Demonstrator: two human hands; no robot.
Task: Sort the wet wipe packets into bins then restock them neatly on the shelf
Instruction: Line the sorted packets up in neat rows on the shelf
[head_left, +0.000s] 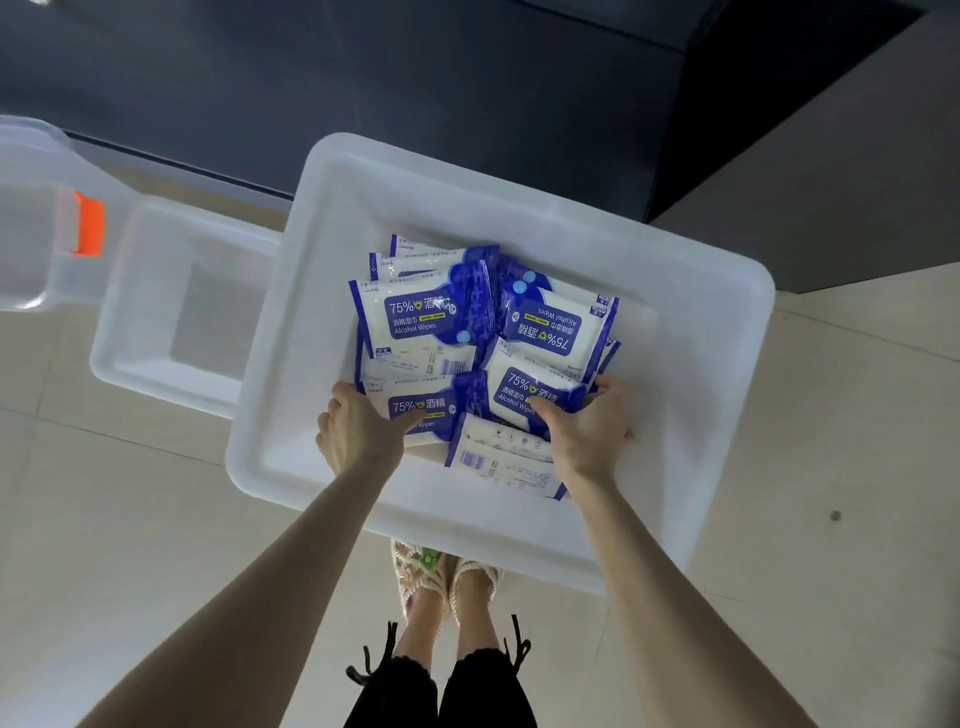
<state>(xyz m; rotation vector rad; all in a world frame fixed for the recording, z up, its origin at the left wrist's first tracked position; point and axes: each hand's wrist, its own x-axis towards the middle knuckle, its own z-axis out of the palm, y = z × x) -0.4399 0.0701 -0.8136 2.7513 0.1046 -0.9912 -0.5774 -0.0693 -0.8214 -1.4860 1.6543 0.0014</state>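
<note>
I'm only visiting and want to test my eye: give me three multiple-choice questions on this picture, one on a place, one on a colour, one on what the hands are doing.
1. Where do the wipe packets lie? A in the large white bin; B on the floor; C in the smaller bin.
2. What colour is the latch on the clear container? A green; B orange; C black.
3. What are the left hand and right hand doing? A hanging idle; B lifting the bin; C each gripping a packet.
Answers: 1 A, all packets sit within its walls; 2 B, the latch is bright orange; 3 C, thumbs and fingers close on packets.
</note>
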